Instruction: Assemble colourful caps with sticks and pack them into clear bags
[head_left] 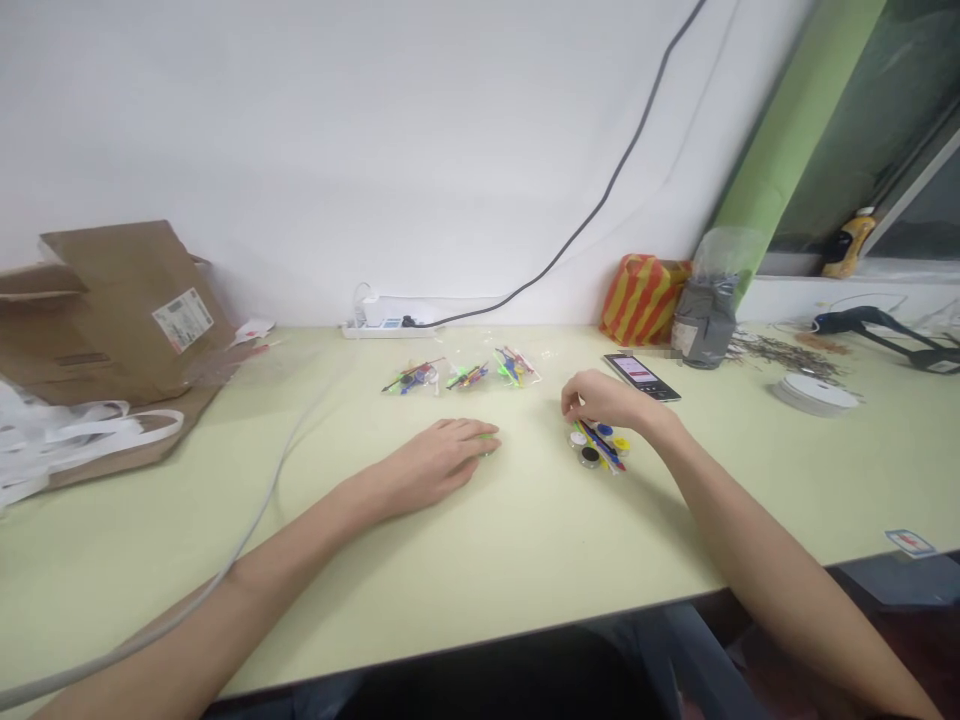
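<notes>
My left hand (439, 462) lies low over the table, its fingertips closed around a small round pot with some green (487, 443), mostly covered by the fingers. My right hand (600, 398) is bent down at the wrist, fingers curled together at the upper edge of a small pile. In that pile are thin coloured sticks (602, 446), a pot with a black top (589, 457), one with white (577, 439), a blue piece (604, 430) and a yellow one (621, 444). What the right fingertips pinch, if anything, is hidden.
Clear bags with coloured pieces (469, 375) lie behind my hands. A phone (642, 377), a striped bag (641, 300), a dark container (703, 325) and a white spool (814, 393) are right. A cardboard box (127, 310) stands left; a grey cable (274, 490) crosses my left forearm.
</notes>
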